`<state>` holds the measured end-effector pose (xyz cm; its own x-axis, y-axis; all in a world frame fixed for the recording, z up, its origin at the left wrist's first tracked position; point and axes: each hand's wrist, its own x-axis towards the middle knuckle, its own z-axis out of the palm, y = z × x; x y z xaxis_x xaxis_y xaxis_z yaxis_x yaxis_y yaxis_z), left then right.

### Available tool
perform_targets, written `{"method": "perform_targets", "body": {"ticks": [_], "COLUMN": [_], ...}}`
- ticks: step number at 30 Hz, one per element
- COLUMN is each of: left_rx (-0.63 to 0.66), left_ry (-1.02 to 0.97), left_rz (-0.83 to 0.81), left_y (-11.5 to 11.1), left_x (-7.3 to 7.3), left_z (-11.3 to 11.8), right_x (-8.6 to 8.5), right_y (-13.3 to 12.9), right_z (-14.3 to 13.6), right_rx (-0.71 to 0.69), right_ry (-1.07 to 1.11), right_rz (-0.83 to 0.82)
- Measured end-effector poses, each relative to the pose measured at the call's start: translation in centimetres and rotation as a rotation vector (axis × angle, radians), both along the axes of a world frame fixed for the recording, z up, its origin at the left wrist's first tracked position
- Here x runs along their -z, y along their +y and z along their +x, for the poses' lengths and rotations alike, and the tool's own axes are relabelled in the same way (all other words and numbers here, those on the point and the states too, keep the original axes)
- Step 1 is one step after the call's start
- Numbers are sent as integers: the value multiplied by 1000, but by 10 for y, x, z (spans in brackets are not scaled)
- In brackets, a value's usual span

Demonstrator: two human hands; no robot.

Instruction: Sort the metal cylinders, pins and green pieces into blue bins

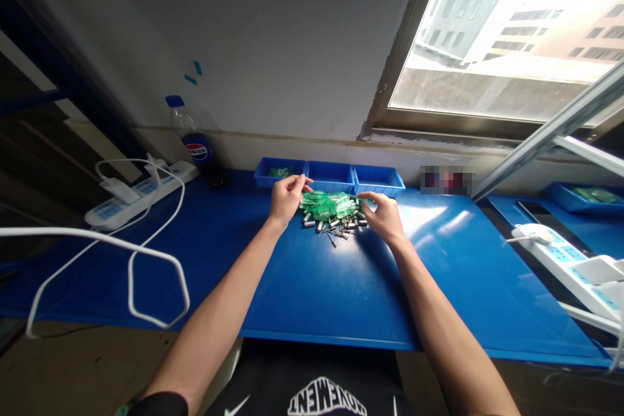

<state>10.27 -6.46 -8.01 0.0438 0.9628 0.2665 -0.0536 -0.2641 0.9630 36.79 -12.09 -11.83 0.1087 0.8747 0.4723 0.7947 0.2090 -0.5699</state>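
A pile of green plastic pieces (330, 205) lies on the blue table (322, 292), with small metal cylinders and pins (336, 231) along its near edge. At the pile's left side is my left hand (288, 200), its thumb and fingers pinched together on something I cannot make out. My right hand (383, 213) is at the right side of the pile, fingers curled and thumb close to them at the green pieces; what lies between the fingertips is too small to tell. Behind the pile stand three blue bins; the left bin (263, 172) holds some green pieces.
A bottle (197, 146) and a white power strip (141, 198) with looping white cable (182, 273) are on the left. On the right are another power strip (565, 253), a metal frame bar (536, 136) and a blue tray (560, 195).
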Motion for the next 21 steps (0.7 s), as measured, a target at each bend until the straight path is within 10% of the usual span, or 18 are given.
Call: {"method": "perform_targets", "body": {"ticks": [8,21], "left_rx": [86,350], "left_ry": [128,264], "left_rz": [76,123], "left_y": [-13,-24], "left_x": [-1,-2], "left_z": [12,15], "right_x": [-21,-30], "right_y": [-9,-16], "right_z": [-15,-50], "right_rx": [40,-310], "right_ry": [258,1031], "right_rz": [255,0]}}
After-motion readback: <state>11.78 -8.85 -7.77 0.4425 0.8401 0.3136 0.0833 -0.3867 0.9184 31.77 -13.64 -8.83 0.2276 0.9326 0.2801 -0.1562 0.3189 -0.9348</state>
